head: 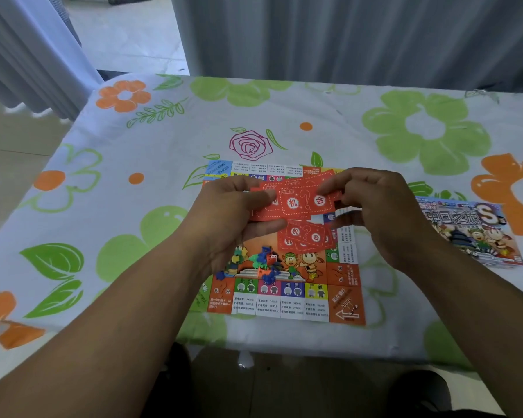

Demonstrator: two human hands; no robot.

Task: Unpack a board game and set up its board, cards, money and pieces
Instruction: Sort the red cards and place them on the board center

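The game board (314, 303) lies unfolded and flat in the middle of the table. Above it both hands hold a fan of orange chance cards (302, 200). My left hand (233, 218) grips the fan from the left with its thumb on top. My right hand (378, 206) pinches the right end of the top card. Two or three more orange cards (305, 236) lie on the board just below the fan. A heap of small coloured plastic pieces (264, 263) sits on the board's lower left.
The game box (471, 233) lies flat on the table to the right of the board. A flowered cloth (314, 116) covers the table. Grey curtains hang behind the far edge, and the near edge is close to my body.
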